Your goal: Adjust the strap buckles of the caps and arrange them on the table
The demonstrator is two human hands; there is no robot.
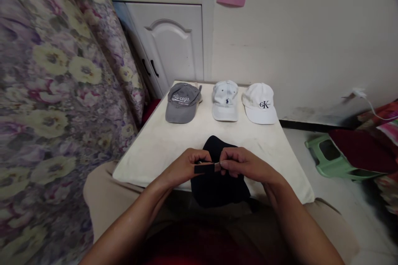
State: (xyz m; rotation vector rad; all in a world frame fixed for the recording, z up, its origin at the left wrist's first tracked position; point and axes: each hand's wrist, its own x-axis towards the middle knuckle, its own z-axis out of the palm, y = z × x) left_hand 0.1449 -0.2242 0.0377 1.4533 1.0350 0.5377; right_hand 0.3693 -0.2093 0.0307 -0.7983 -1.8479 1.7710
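A black cap (217, 190) lies at the near edge of the table, partly over my lap. Both hands work at its strap (204, 168), which has a small metal buckle (217, 167). My left hand (189, 163) is closed, pinching the strap on the left side of the buckle. From the other side my right hand (241, 162) pinches at the strap end by the buckle with thumb and forefinger. The fingers hide part of the strap.
Along the table's (149, 149) far edge sit a grey cap (182, 105), a pale blue cap (225, 101) and a white cap (260, 103). A floral curtain (56, 112) hangs at left. On the floor at right stands a green stool (329, 157).
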